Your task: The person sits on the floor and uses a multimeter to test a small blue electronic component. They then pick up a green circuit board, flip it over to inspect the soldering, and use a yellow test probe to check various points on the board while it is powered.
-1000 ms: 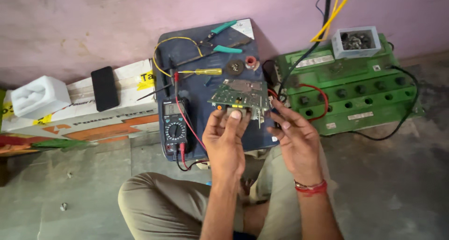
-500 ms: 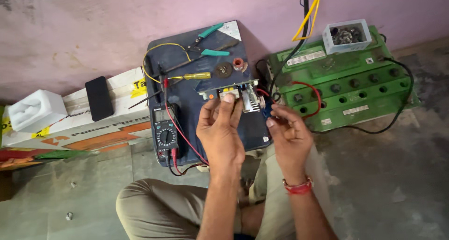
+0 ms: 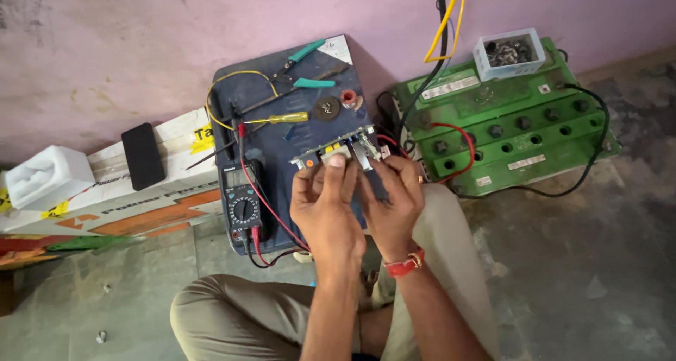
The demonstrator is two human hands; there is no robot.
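Both hands up over the dark blue case (image 3: 282,100), sharing one circuit board (image 3: 336,148). Left hand (image 3: 325,205) grasping the board from below, thumb pressed up against its near edge, fingers wrapped behind. Right hand (image 3: 393,200) clasped on the board's right end, fingers curled over the edge, red wristband (image 3: 403,265) showing at the wrist. Board held edge-on toward the camera, tilted, raised just clear of the case, red wires trailing off its right end.

Just left of the left hand, a black multimeter (image 3: 243,200) lying on the case, red lead running from it under the wrist. Beyond the fingertips, a yellow-handled screwdriver (image 3: 282,118), green-handled pliers (image 3: 306,65) farther up toward the wall, a small dark round part (image 3: 326,109) beside them. Off to the right of the right hand, a green battery (image 3: 503,122) on the floor, black and red cables looping over it, a small white tray of bits (image 3: 508,55) on its far corner. Well left of everything, a black phone (image 3: 143,155) resting on a cardboard box (image 3: 120,199).
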